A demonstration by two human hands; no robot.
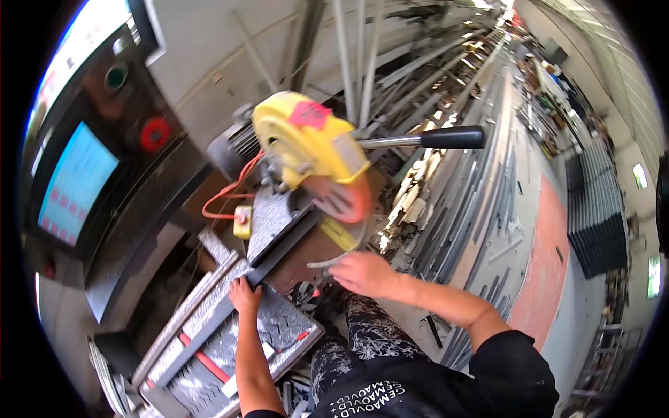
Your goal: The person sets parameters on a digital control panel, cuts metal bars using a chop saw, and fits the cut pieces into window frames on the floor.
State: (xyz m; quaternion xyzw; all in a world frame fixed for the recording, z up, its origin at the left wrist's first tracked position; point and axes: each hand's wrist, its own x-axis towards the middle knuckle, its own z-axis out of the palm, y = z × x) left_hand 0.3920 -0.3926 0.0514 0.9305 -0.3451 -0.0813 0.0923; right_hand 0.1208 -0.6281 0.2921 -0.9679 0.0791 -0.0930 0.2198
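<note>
A yellow-guarded cut-off saw (306,139) stands in front of me, its black-gripped lever (451,137) reaching to the right with no hand on it. Its round blade (339,200) looks blurred. A long dark metal bar (282,245) passes below the saw and back toward the lower left. My left hand (244,295) is closed on this bar at the table's edge. To the right, my right hand (362,274) is closed beside a pale curved strip (324,264) below the blade; what its fingers hold is hidden.
A metal-covered bench (275,327) with red strips carries the bar at left. Beyond it is a control panel with a lit screen (78,184) and a red button (155,134). A small yellow switch box (242,221) hangs by an orange cable. Long metal profiles (481,209) cover the floor at right.
</note>
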